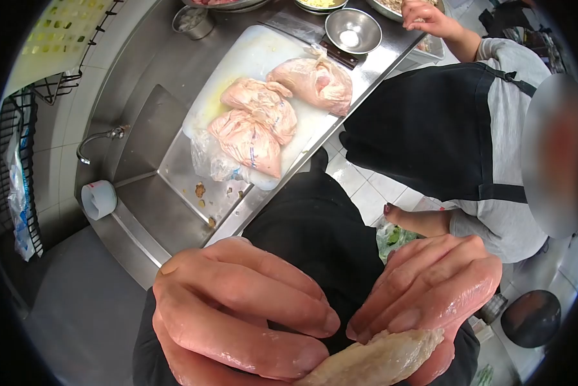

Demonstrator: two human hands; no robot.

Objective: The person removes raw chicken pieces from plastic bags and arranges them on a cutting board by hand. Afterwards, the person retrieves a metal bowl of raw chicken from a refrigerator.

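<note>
Close to the camera, at the bottom of the head view, my left hand [237,309] and my right hand [430,289] are both wet and curled round a pale, glossy piece of meat [379,357]. The fingertips of my left hand press its left end, and my right hand grips its right end. Beyond them, three plastic bags of pink raw meat [315,83] lie on a white cutting board [237,58], which rests on the metal counter. A clear plastic bag [212,154] lies at the board's near left edge.
A co-worker in a black apron [424,128] stands at the right, one hand [430,19] raised near the bowls. A metal bowl [353,31] and a knife handle [338,55] lie beyond the board. The sink [154,206] with its faucet [99,141] is at the left.
</note>
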